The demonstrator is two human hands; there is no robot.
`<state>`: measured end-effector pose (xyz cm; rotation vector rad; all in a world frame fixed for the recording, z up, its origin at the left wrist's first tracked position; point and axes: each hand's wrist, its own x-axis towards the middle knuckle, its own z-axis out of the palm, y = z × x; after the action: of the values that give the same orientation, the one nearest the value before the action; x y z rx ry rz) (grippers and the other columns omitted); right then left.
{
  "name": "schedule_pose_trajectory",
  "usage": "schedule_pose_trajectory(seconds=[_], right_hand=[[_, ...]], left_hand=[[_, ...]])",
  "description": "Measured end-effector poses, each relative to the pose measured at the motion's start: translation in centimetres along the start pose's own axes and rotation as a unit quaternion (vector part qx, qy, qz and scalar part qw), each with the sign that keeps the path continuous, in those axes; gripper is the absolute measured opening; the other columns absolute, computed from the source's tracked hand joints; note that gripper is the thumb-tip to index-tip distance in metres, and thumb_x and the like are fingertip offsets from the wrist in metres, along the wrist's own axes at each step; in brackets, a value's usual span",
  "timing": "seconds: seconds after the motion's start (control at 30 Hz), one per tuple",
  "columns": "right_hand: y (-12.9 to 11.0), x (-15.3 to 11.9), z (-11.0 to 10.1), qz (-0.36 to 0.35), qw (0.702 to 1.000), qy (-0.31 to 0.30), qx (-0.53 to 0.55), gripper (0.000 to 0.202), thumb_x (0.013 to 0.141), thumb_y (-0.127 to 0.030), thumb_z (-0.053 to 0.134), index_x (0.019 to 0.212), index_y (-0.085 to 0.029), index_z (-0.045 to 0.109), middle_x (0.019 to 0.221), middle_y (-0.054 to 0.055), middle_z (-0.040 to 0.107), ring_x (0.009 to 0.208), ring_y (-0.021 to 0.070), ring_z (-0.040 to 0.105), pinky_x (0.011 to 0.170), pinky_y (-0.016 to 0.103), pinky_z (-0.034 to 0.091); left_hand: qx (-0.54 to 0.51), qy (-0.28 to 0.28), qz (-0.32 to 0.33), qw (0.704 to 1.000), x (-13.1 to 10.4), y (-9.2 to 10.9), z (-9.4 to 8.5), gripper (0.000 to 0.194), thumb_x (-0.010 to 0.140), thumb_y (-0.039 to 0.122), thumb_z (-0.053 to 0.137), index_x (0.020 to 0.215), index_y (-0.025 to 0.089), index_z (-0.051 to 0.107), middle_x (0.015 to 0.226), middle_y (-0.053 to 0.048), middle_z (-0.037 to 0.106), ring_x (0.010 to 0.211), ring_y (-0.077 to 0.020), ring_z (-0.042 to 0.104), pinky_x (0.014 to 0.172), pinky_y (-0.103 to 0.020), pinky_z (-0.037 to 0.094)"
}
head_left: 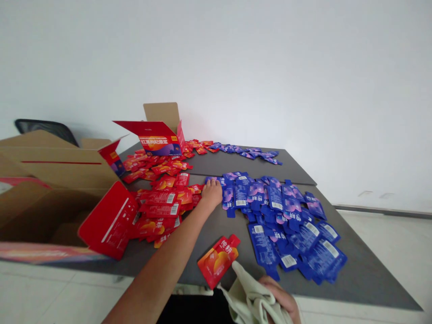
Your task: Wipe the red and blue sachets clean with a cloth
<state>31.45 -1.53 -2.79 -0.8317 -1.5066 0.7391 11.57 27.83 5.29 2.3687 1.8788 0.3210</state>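
Note:
My left hand (212,192) reaches across the table to the left end of the blue pile, its fingers curled down onto a blue sachet (222,181); the fingertips are partly hidden. Red sachets (158,198) lie in a heap just left of that hand. Near the front edge, my right hand (281,297) grips a pale cloth bag (251,290), bunched and creased. Close to the bag's upper left lies a single red sachet (219,261) with an orange fruit print. To the right, blue sachets (280,207) spread in a thick, overlapping pile.
A large open carton (67,166) stands at the left, its flaps spread and one red flap leaning over the table. Another open red box (160,144) stands farther back. More blue sachets (259,154) lie along the far side of the grey table (357,270), against the white wall.

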Motion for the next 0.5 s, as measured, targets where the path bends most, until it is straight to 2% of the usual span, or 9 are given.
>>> schedule_pose_trajectory(seconds=[0.1,0.23,0.37,0.5], right_hand=[[0.1,0.0,-0.4,0.007,1.000,-0.022,0.008,0.028,0.093,-0.045,0.072,0.114,-0.029,0.081,0.087,0.009,0.078,0.071,0.0236,0.076,0.062,0.028,0.062],[0.7,-0.3,-0.5,0.028,0.999,-0.029,0.002,0.030,0.091,-0.050,0.072,0.106,-0.026,0.083,0.083,0.009,0.076,0.070,0.0250,0.075,0.061,0.032,0.061],[1.8,-0.6,-0.1,-0.019,0.999,-0.010,0.042,0.033,0.091,-0.054,0.069,0.110,-0.030,0.081,0.082,0.007,0.074,0.066,0.0228,0.071,0.059,0.031,0.057],[2.5,-1.0,0.1,-0.020,0.998,-0.012,0.066,0.033,0.091,-0.053,0.070,0.114,-0.031,0.079,0.085,0.007,0.073,0.070,0.0229,0.070,0.061,0.031,0.056]], left_hand=[[0.014,-0.033,-0.015,0.999,1.5,-0.5,-0.3,0.052,0.098,0.038,0.068,0.145,0.020,0.055,0.156,-0.014,0.048,0.140,-0.0352,0.049,0.114,-0.062,0.042],[0.015,-0.070,-0.011,0.997,2.4,-1.4,-0.4,0.054,0.098,0.040,0.068,0.147,0.021,0.053,0.152,-0.014,0.050,0.133,-0.0336,0.055,0.108,-0.059,0.049],[0.000,-0.067,0.039,0.997,2.6,-1.1,0.2,0.049,0.100,0.038,0.065,0.145,0.021,0.054,0.149,-0.013,0.053,0.129,-0.0313,0.058,0.106,-0.056,0.051],[-0.022,-0.048,0.099,0.994,2.4,0.3,0.9,0.047,0.102,0.037,0.064,0.145,0.021,0.056,0.152,-0.013,0.053,0.133,-0.0315,0.056,0.111,-0.058,0.048]])
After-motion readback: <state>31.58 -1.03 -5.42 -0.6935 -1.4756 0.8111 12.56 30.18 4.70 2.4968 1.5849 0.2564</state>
